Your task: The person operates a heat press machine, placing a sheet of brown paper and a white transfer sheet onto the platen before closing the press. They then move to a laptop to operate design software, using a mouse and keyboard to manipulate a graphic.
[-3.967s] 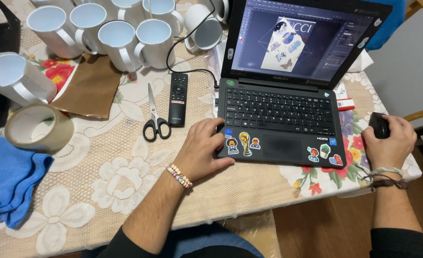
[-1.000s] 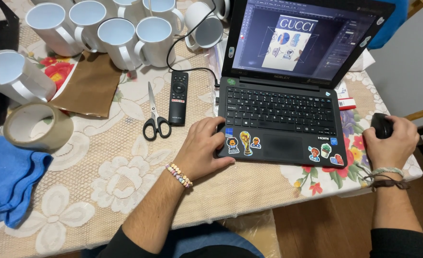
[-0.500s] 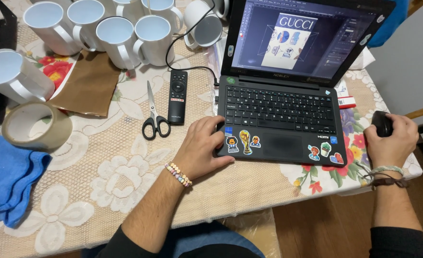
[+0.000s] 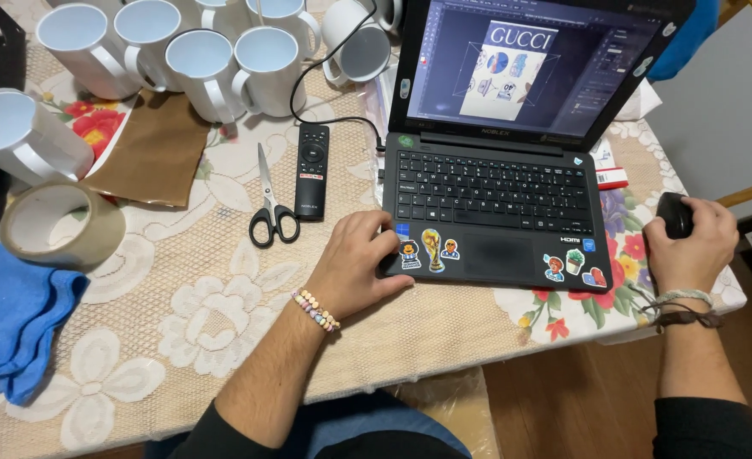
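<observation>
A black laptop (image 4: 495, 191) stands open on the lace-covered table, its screen showing an image-editing window with a white design. My left hand (image 4: 361, 263) rests at the laptop's front left corner, fingers curled loosely by the keyboard's lower left keys, holding nothing. Over at the table's right edge, my right hand (image 4: 689, 246) is closed over a black computer mouse (image 4: 674, 213). A bead bracelet circles my left wrist, and cord bracelets circle the right.
Black-handled scissors (image 4: 267, 204) and a black remote (image 4: 311, 172) lie left of the laptop. Several white mugs (image 4: 197, 59) stand at the back, another (image 4: 15, 136) far left. A tape roll (image 4: 57, 223), blue cloth (image 4: 11, 314) and brown paper (image 4: 151, 153) lie left.
The design on the screen has grown larger and shifted within the editing window. Both hands stay where they were.
</observation>
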